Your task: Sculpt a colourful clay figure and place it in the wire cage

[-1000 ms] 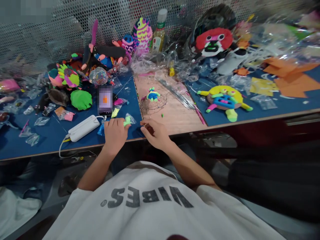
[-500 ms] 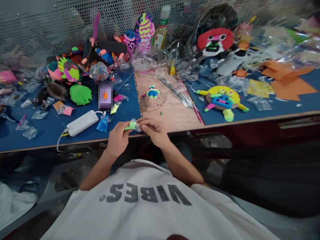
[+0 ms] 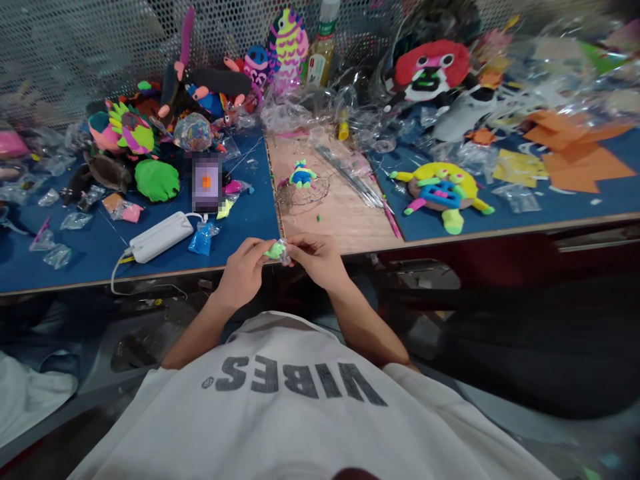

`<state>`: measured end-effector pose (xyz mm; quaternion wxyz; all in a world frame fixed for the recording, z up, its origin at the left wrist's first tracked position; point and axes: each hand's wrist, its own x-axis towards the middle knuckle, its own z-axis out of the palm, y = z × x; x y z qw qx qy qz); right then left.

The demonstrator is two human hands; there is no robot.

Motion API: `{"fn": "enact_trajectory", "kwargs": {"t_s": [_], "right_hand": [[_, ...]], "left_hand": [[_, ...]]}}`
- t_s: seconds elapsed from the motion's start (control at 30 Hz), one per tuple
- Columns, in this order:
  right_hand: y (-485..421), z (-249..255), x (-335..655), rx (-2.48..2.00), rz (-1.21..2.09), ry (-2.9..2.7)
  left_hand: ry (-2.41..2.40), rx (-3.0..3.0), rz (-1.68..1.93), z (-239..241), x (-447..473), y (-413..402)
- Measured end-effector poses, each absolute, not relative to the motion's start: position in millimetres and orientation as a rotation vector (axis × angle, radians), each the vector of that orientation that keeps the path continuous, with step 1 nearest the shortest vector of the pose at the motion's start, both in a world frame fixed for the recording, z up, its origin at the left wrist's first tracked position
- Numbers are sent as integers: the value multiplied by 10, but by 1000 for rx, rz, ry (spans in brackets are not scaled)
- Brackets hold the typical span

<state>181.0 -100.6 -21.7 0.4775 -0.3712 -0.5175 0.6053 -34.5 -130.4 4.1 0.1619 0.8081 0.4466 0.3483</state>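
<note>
A small clear bag of light green clay (image 3: 276, 251) is pinched between both my hands at the table's front edge. My left hand (image 3: 243, 270) grips it from the left with curled fingers. From the right, my right hand (image 3: 317, 259) pinches the bag's other end. Just beyond my hands lies a wooden board (image 3: 345, 220) with a small green and blue clay figure (image 3: 301, 175) and a coil of thin wire (image 3: 303, 195).
On the blue table (image 3: 100, 257) lie a white power bank (image 3: 160, 236), a phone (image 3: 207, 181), a blue clay bag (image 3: 203, 238), a green clay disc (image 3: 157, 180) and several small bags. A yellow clay creature (image 3: 443, 191) sits right. Colourful clay figures and crumpled plastic line the mesh wall.
My left hand lifted the green clay bag off the table and brought it to the edge. My right hand came over and took hold of its other end.
</note>
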Motion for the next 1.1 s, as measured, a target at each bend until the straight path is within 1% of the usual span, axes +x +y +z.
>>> {"fn": "enact_trajectory", "kwargs": {"t_s": [0.2,0.27,0.43,0.57,0.67,0.73,0.8,0.87,0.93,1.1], "right_hand": [[-1019,-220,1830,-847,1590,-1266],[-1003,-215,1840,-858,1576,-1270],[-943,-228,1817,-995,1296,-1336],[-912,-262,1740,-1034,1144,-1379],[-811,-227,1871,-1103,888,-1502],[-663,-152,2122,-1263,609,-1600],[-455,-57,2449,-1540,338,-1625],[-219,30,2749,-1844,125,-1690],[3,92,2941,-2050,61,-1838],[361,182,2996,-2268,63,-2123]], "left_hand": [[1238,2317,1007,32,-343,-1286],[1231,2287,1038,20,-359,-1265],[1201,2052,1084,8,-426,-1192],[1247,1907,1094,-16,-526,-1103],[1367,1830,1090,-72,-626,-1003],[1533,1876,1136,-113,-675,-926],[1724,2068,1150,-139,-688,-860],[1856,2292,1088,-146,-662,-823],[1919,2414,1039,-141,-615,-819],[1949,2449,1083,-154,-562,-875]]}}
